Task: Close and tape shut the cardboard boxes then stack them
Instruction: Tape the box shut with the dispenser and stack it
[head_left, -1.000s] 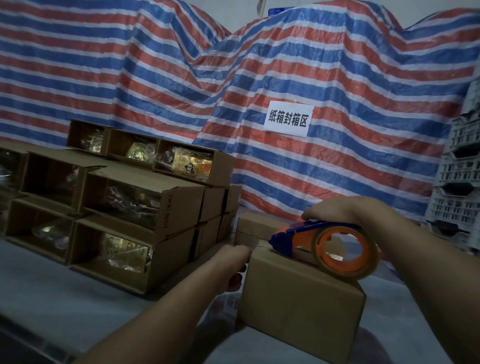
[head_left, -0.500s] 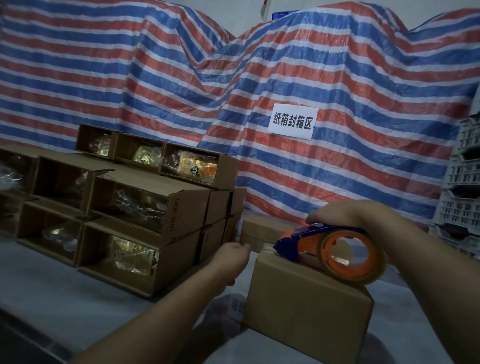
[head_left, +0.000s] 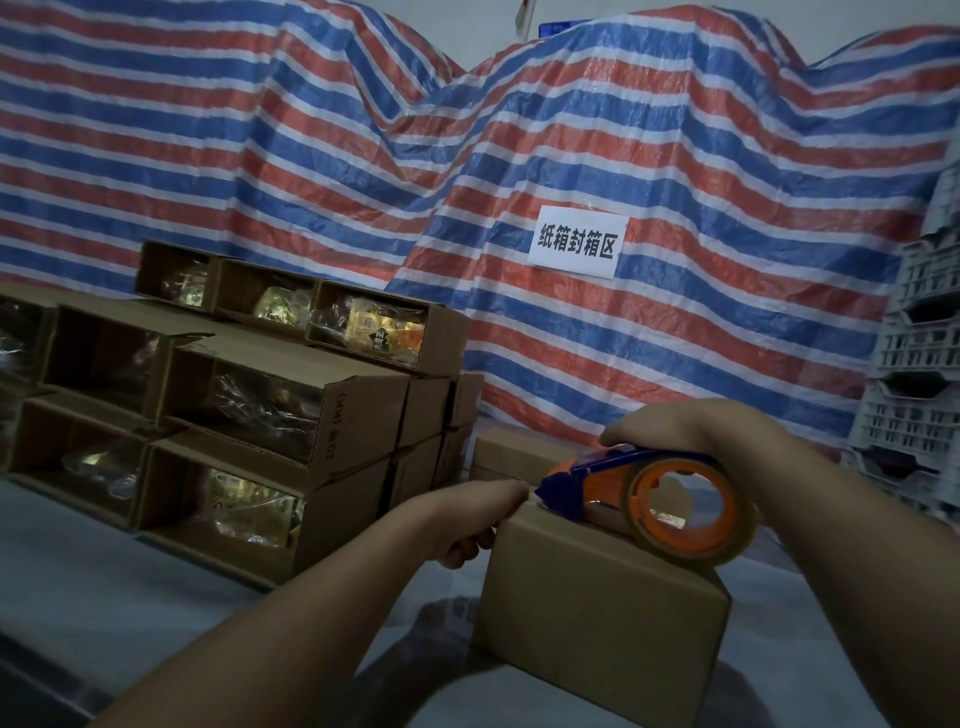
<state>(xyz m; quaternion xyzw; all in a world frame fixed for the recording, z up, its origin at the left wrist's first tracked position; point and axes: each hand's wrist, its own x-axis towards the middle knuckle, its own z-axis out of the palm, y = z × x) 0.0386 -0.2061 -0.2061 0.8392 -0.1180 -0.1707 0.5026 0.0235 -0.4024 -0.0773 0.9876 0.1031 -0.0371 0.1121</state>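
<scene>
Both forearms reach forward; the left hand (head_left: 475, 519) curls its fingers downward, the right hand (head_left: 670, 428) arches palm-down, gripping.

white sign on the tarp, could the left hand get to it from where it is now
Probably yes. The left hand grips the near cardboard box at its left edge; the white sign hangs up behind with open space between, though it looks a long stretch.

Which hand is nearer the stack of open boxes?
Left. The left hand holds the closed box's near-left edge, beside the stack of open boxes; the right hand grips the tape dispenser, farther right.
</scene>
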